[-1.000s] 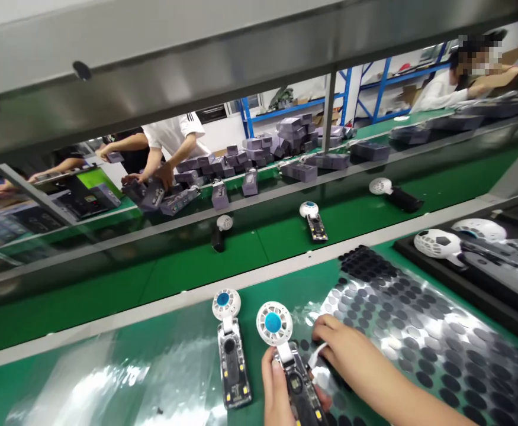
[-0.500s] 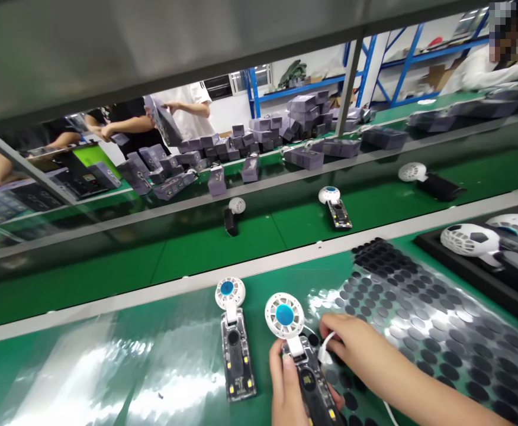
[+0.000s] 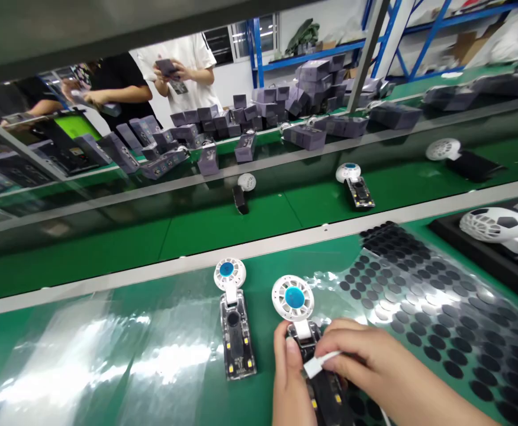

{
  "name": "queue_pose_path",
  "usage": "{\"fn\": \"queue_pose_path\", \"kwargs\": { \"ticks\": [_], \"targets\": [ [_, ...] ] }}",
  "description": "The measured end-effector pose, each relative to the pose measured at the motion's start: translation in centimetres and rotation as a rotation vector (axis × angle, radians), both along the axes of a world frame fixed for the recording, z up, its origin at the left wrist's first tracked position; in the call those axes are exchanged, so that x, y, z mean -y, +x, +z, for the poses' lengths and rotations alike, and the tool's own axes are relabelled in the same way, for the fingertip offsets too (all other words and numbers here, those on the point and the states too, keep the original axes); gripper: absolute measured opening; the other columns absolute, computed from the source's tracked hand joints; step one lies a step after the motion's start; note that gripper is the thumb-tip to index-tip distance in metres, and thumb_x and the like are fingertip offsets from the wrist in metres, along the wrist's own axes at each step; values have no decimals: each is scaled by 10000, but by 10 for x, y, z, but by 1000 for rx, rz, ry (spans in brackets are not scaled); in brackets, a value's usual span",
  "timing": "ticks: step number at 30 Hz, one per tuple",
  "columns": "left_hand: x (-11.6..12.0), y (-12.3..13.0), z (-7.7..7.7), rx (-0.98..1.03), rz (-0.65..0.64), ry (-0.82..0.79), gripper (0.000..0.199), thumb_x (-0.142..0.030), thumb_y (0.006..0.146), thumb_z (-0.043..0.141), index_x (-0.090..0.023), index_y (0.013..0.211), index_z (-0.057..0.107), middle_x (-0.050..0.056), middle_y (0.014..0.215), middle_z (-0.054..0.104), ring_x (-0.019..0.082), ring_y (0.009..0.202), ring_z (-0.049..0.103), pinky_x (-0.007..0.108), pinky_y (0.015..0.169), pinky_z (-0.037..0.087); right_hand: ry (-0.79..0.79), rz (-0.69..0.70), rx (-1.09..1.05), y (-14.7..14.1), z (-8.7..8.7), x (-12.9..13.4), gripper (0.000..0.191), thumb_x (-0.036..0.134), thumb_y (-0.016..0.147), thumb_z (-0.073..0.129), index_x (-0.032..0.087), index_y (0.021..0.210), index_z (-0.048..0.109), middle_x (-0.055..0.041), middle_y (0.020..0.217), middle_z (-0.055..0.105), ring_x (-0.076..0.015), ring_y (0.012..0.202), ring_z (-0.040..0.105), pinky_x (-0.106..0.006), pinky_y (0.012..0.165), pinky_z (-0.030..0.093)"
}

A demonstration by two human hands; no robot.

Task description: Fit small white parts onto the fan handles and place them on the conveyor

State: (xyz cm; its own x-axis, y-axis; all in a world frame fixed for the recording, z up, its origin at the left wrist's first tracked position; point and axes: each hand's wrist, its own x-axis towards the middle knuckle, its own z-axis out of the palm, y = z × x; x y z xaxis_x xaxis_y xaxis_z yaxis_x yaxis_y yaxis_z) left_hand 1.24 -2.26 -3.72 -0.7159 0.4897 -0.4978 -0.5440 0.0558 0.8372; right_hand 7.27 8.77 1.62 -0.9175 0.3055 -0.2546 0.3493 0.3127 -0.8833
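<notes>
My left hand [image 3: 290, 378] is closed round the body of a handheld fan [image 3: 295, 299], which has a round white grille with a blue centre and a see-through case over a dark inside. Between the fingertips of my right hand [image 3: 356, 355] is a white cable plug [image 3: 314, 367], held just over the upper part of the fan's body. Whether the plug touches the body I cannot tell. A second fan of the same kind [image 3: 237, 337] lies face up on the green worktop to the left. Both lower ends of my hands' grip are partly hidden.
A sheet of black round stickers [image 3: 440, 328] spreads at the right, near a black tray [image 3: 445, 234] holding football-patterned fans. Beyond a pale rail [image 3: 285, 239], several fans lie on a green belt [image 3: 196, 228]. Purple boxes [image 3: 303, 137] and co-workers [image 3: 187, 65] are behind.
My right hand has brought the plug from beside the fan to over its body. The view has shifted slightly, and a co-worker at the back now holds a box lower, in both hands.
</notes>
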Motion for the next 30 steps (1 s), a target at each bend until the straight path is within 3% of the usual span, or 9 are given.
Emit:
{"fn": "queue_pose_path", "kwargs": {
  "ticks": [3,6,14,21,30],
  "targets": [
    [0,-1,-1,13,24,37,643,-677,663,480,-166,1051,444,63,1036,578,211,969,515,255,835,356,221,72,-28,-3,-4,2,206,93,810,515,258,759,627,29,767,584,-148,796,517,-237,675,387],
    [-1,-2,-3,-1,35,64,599,-651,668,505,-165,1017,486,71,1004,597,232,941,533,280,823,384,297,99,-51,-2,-7,2,200,68,805,532,244,759,616,26,763,578,-154,786,508,-242,653,389],
    [-2,-3,-3,-3,53,117,521,-586,701,530,-154,993,541,72,979,622,242,935,551,291,811,414,380,150,-132,-2,-11,6,221,38,807,492,221,771,611,-8,765,563,-172,781,499,-261,631,417],
    [-4,-1,-4,80,108,193,517,-576,668,583,-156,965,522,42,955,645,195,902,564,242,795,401,416,98,-166,-1,-14,7,183,17,778,525,194,734,542,1,714,547,-163,718,493,-244,589,403],
    [1,-2,-5,114,-23,128,514,-582,747,474,-175,1060,458,54,1049,599,217,1001,509,297,870,347,459,164,-255,13,-18,5,157,92,824,466,201,842,579,-34,807,557,-175,782,496,-271,627,448]
  ]
}}
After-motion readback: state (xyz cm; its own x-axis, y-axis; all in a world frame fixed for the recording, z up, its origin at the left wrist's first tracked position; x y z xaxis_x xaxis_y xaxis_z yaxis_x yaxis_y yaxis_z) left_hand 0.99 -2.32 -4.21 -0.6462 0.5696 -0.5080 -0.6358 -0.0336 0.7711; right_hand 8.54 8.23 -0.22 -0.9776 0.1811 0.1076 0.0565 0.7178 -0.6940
